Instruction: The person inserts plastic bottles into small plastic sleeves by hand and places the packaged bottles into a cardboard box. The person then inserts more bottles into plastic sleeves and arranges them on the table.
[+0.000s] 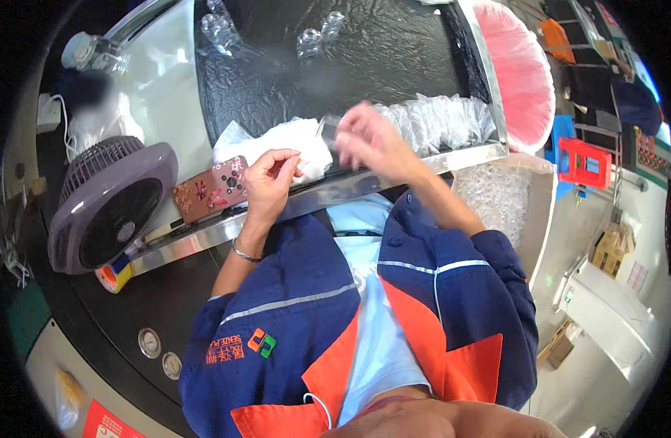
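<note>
My left hand (pixel 270 181) is closed, thumb and fingertips drawn together over the near metal edge of the work table. Whatever it may pinch is too small to make out. Motion blurs my right hand (pixel 373 146), raised just to the right, so its finger positions are unclear. Beside its fingers shows a small clear plastic piece (pixel 328 130); whether the hand holds it cannot be told. Between and behind the hands lies a crumpled white plastic bag (pixel 295 140). A row of clear plastic packets (pixel 445 123) stands along the table's near edge, right of my right hand.
Clear plastic pieces (pixel 321 35) lie on the black table covering (pixel 277 80). A phone in a flowered case (pixel 208 191), a grey fan (pixel 116 204) and a tape roll (pixel 113 277) are left. A pink-lined tub (pixel 518 73) and a box of clear pieces (pixel 500 201) stand right.
</note>
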